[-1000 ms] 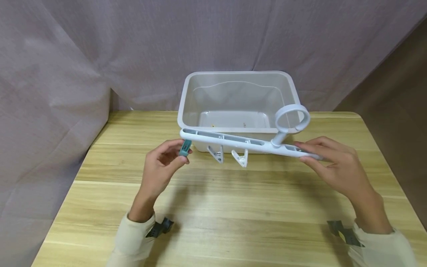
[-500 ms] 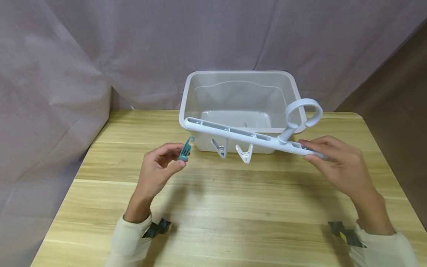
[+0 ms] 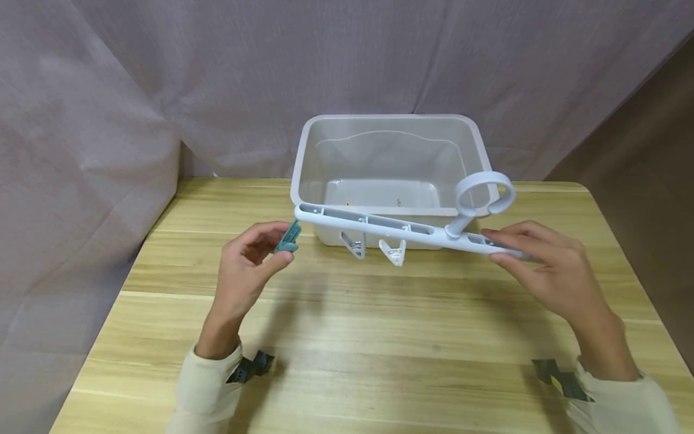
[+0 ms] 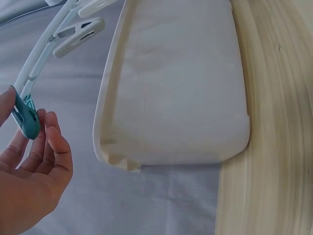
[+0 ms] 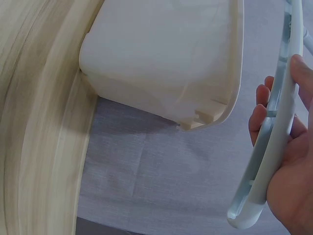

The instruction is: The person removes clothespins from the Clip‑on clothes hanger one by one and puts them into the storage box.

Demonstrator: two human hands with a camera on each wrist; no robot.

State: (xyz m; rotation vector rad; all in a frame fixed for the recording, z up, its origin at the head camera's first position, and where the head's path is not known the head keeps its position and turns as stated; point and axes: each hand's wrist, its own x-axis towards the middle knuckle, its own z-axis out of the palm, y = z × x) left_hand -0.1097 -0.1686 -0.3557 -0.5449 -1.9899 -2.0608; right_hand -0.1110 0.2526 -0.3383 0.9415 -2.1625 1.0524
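Note:
My right hand [image 3: 547,259] grips the right end of a pale plastic hanger [image 3: 379,226], a slotted bar with an open ring hook on top. The bar is held above the table, its left end a little higher. Two white clips [image 3: 353,245] hang from its underside. My left hand [image 3: 246,265] pinches a teal clip [image 3: 288,237] between thumb and fingers, right by the bar's left end. In the left wrist view the teal clip [image 4: 26,117] meets the end of the bar; whether it is hooked on, I cannot tell.
Behind the hanger a pale plastic bin [image 3: 396,123] stands on the wooden table [image 3: 379,361], with small specks on its floor. A grey-mauve curtain [image 3: 260,66] hangs along the back and left. A darker brown cloth [image 3: 640,169] hangs at the right.
The bar's left end rose and then came back down, swinging its ring and clips along. My left hand moved slightly left, and the teal clip's hook went from apart to up against the bar's end.

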